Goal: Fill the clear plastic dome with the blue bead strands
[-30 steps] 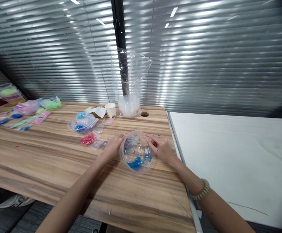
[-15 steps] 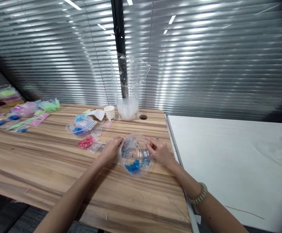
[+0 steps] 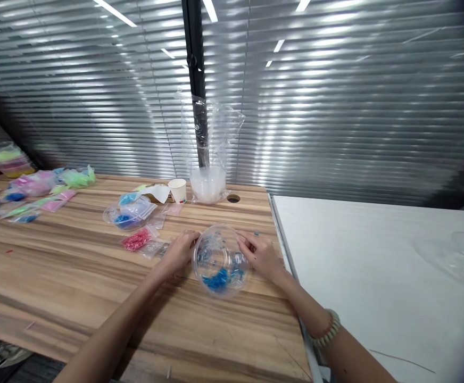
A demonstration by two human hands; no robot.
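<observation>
A clear round plastic bowl is tilted towards me over the wooden table. Small blue tube-like pieces are heaped low inside it, with more scattered up its wall. At the bowl's left rim, my left hand has its fingers closed on the edge; the fingertips are partly hidden. My right hand pinches the right side of the bowl, thumb and fingers together. Left of my left hand lies a small bag of red pieces. Beyond it sits a clear lid with bagged blue pieces.
A white paper cup and a stack of clear bowls in plastic wrap stand at the back. A round cable hole is beside them. Colourful small bags lie far left. A white tabletop adjoins on the right.
The whole view has shifted slightly, so table items appear a little lower and further left. Both hands keep hold of the bowl, and its tilt looks much the same.
</observation>
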